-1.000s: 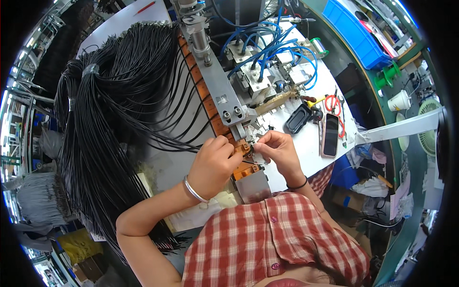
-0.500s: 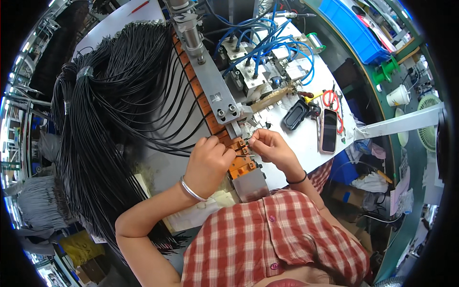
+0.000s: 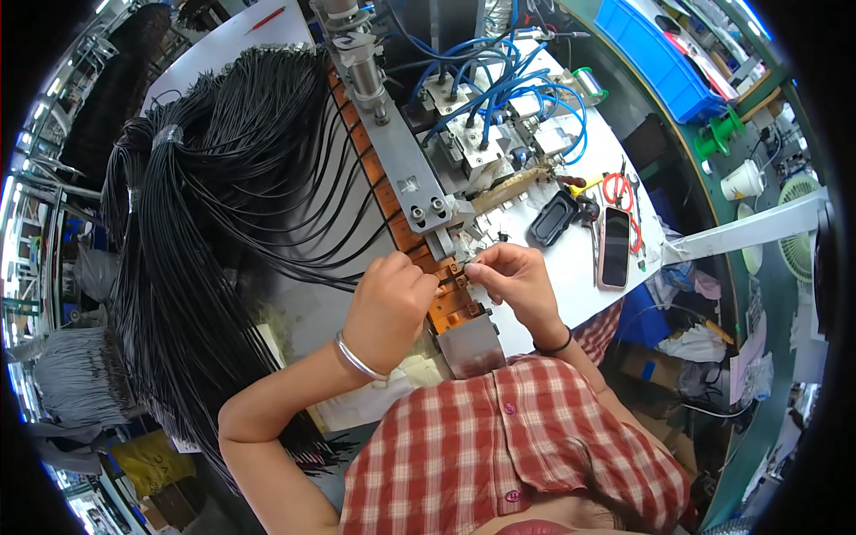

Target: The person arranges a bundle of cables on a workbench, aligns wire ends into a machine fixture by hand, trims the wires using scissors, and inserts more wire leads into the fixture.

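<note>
Shifted slightly leftward: left hand [image 3: 388, 299] pinching black cable [image 3: 451, 279]; right hand [image 3: 520, 283] pinched, contents unclear.

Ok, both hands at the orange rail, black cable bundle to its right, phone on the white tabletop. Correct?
Wrong side: the head view shows the black cable bundle left of the orange rail. Left hand and right hand at the rail, phone on the white tabletop: correct.

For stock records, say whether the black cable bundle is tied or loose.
Partly tied: a shiny wrap cinches the black cable bundle, while several cables spread toward the orange rail.
</note>
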{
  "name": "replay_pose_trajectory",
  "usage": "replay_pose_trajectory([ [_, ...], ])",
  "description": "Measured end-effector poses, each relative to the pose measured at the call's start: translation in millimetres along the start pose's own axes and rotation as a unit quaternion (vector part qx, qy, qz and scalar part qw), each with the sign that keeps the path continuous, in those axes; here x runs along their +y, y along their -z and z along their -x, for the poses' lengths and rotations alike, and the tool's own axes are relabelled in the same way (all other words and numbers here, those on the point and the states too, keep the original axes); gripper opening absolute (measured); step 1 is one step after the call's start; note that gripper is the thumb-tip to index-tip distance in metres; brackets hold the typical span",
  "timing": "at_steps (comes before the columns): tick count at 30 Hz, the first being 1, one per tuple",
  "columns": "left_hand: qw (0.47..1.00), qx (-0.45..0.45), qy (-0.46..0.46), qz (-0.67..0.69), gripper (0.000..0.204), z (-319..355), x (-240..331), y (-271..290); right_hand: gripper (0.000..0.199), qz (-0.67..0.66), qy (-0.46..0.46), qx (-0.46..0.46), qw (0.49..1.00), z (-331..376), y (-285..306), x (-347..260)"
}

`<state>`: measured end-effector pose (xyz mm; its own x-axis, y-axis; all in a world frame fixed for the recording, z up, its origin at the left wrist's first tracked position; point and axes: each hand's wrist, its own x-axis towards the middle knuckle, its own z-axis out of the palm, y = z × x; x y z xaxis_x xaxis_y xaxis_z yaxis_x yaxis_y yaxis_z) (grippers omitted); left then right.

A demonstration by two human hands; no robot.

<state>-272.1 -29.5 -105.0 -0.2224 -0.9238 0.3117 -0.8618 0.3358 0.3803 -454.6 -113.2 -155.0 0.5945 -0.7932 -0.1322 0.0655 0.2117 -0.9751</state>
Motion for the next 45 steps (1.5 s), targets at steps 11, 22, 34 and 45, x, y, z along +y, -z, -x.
replay_pose_trajectory([
  [11,1.0,0.013,0.024,0.016,0.011,-3,1,7,0.008,-0.199,-0.136,-0.132,0.961,-1,7,-12],
  [22,1.0,-0.017,-0.021,0.005,0.01,-2,1,2,0.011,0.022,-0.039,-0.045,0.998,-4,14,1],
  [34,0.999,-0.041,0.001,-0.019,0.009,-1,-1,-1,0.014,-0.004,-0.136,-0.118,0.984,-13,20,4],
  [45,0.959,-0.197,-0.015,-0.204,0.004,14,12,45,0.012,0.004,-0.114,-0.008,0.993,2,18,7],
])
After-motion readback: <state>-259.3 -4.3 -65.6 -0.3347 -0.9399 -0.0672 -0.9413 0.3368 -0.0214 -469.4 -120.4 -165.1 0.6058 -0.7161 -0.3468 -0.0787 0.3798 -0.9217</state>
